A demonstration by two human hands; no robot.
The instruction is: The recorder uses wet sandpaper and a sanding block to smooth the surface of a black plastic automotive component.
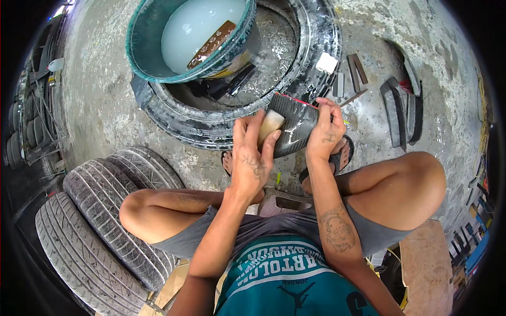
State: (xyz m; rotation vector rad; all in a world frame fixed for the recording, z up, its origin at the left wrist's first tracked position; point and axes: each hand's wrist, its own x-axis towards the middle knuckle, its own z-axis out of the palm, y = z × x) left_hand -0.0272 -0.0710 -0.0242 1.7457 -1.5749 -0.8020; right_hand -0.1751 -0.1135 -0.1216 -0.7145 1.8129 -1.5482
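My left hand (252, 150) is closed round a small pale, yellowish block (271, 125), which rests against a dark, glossy, grooved piece of rubber (295, 126) with a thin red strip along its top edge. My right hand (325, 134) grips the right side of that piece, thumb and fingers at its edge. The piece is held in the air over the near rim of a worn tyre (187, 126) lying flat on the floor, between my bent knees.
A teal tub (142, 31) of cloudy water with a brown strip (211, 45) sits on the tyre. A white block (327, 62), short strips (358, 71) and curved dark pieces (396, 113) lie at the right. Several tyres (89, 242) stand at left; a plywood board (424, 268) lies lower right.
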